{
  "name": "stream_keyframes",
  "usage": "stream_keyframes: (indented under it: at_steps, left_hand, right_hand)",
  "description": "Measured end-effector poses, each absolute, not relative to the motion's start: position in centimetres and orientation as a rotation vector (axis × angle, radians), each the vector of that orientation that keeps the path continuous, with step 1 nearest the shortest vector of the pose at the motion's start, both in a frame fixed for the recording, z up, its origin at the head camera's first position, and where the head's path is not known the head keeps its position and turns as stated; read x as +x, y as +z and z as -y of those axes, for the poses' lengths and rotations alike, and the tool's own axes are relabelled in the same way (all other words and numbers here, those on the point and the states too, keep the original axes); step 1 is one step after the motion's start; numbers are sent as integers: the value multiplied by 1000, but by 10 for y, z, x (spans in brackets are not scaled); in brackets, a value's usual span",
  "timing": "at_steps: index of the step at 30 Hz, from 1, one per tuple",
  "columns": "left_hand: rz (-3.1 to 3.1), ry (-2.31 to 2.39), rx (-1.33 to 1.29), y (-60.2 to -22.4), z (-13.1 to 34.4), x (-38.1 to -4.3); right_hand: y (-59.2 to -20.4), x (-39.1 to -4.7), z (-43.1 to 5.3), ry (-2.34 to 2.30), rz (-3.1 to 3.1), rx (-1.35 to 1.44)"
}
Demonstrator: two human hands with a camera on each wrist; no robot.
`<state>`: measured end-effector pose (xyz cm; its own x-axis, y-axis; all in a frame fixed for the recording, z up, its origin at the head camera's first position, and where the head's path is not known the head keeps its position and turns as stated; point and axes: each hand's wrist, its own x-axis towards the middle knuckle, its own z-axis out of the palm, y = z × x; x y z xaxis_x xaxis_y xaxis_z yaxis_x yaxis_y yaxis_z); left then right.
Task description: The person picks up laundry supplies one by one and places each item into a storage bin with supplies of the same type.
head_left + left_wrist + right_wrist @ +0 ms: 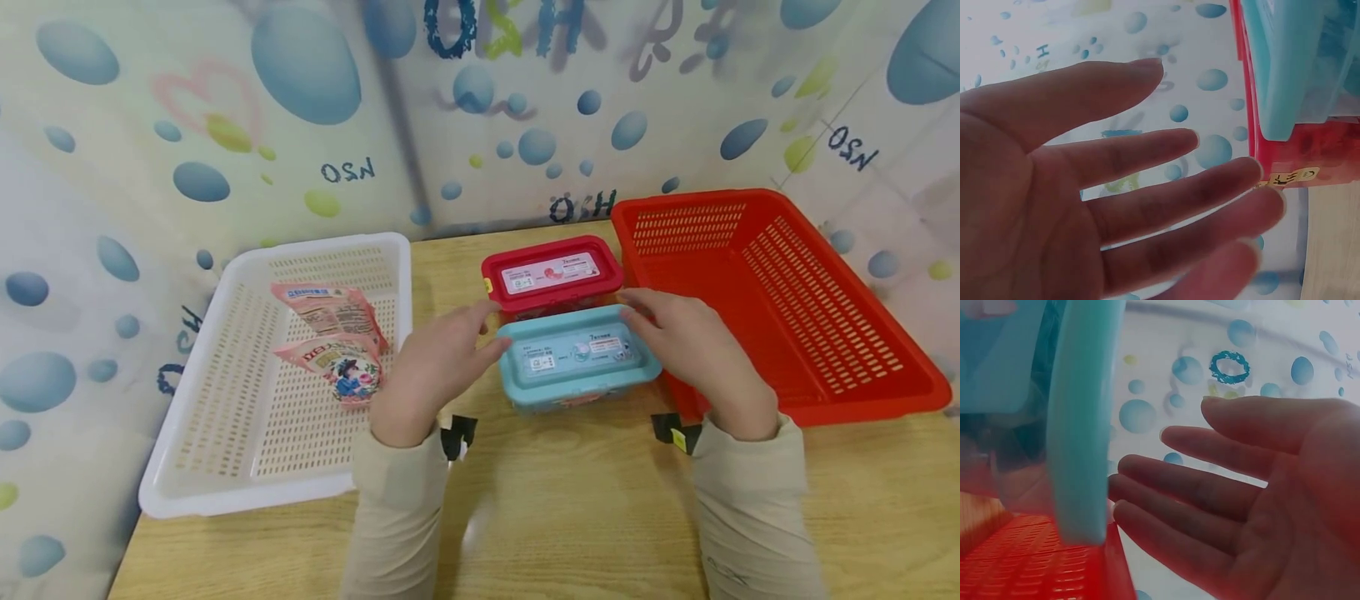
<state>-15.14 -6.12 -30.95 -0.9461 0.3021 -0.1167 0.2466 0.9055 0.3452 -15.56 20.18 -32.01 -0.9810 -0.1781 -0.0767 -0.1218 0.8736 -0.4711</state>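
Note:
Two plastic boxes with lids stand one behind the other on the table: a teal-lidded box in front and a red-lidded box behind it. To their left is my left hand, its fingers spread and fairly straight, with nothing in its palm in the left wrist view. My right hand is at the right end of the teal-lidded box, fingertips close to the lid's edge. In the right wrist view its fingers extend loosely toward the teal lid, and the palm holds nothing.
On the left a white basket contains pink printed packets. A red basket stands at the right, close beside both boxes. Behind the wooden table rises a wall covering with blue spots.

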Motion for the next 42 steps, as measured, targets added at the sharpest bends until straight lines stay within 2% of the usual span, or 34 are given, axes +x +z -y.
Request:
stream_keyframes:
  at_steps: [42]
  left_hand:
    - [-2898,376,380,-325,42,-157]
  right_hand:
    - [-330,-164,-189,-749,-2999,-120]
